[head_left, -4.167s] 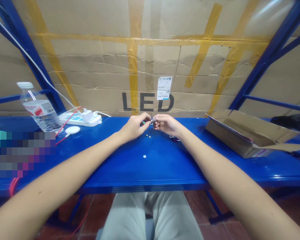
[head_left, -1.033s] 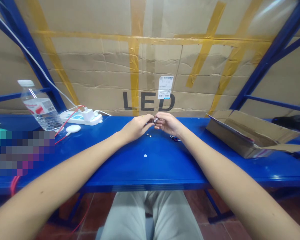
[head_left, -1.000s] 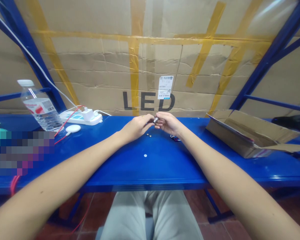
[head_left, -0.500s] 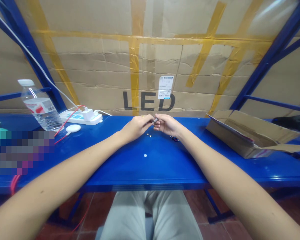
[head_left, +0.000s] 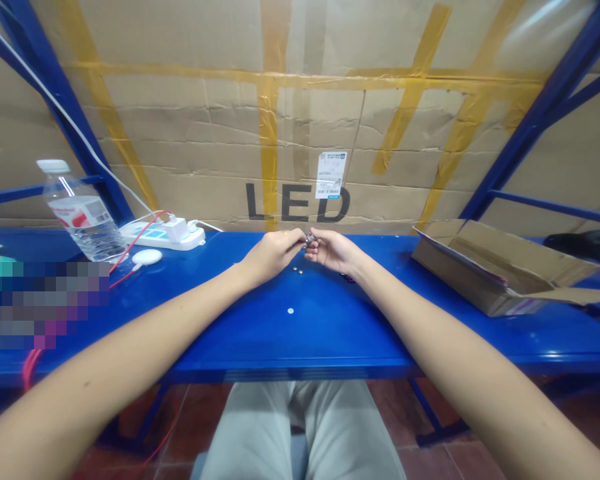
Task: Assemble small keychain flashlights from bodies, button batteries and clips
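My left hand [head_left: 279,251] and my right hand [head_left: 331,251] meet over the far middle of the blue table [head_left: 260,347]. Between their fingertips is a small shiny metallic piece [head_left: 309,240], too small to make out its kind. The fingers of both hands are closed on it in a pinch. Just below the hands lie two tiny round metal pieces [head_left: 298,270]. A white round disc [head_left: 291,311] rests nearer the table's front edge. Partly hidden by my right wrist is a small dark item [head_left: 347,278].
An open cardboard box [head_left: 460,273] stands at the right. To the left are a water bottle [head_left: 83,213], a white power strip [head_left: 190,237] with plugs and red cable, and a round white charger-like puck [head_left: 147,257]. A large taped carton [head_left: 205,133] forms the back.
My hands stay nearly in place. The small metallic piece has turned slightly between my fingertips, and my right wrist now covers more of the dark item.
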